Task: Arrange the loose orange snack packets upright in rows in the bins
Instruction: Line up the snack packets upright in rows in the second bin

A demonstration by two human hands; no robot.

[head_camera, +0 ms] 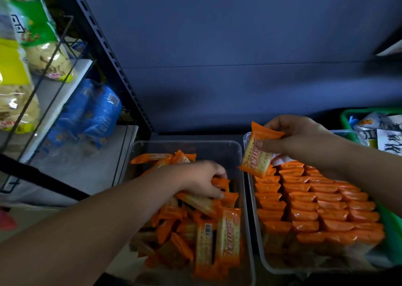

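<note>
One orange snack packet [257, 153] is held tilted above the far left corner of the right bin [268, 266], pinched near its upper end between thumb and curled fingers of the right hand [298, 140]. Below it, upright packets [315, 203] are packed in tight rows filling most of that clear bin. The left bin [165, 144], just beside it, holds a loose heap [217, 233] of the same packets lying at all angles. The left hand [204, 181] is set on the heap, its fingers curled, seemingly round a second packet [222, 182]; blur obscures the grip. A green basket [345, 116] is seen far right, bagged snacks [91, 111] on shelving left.
</note>
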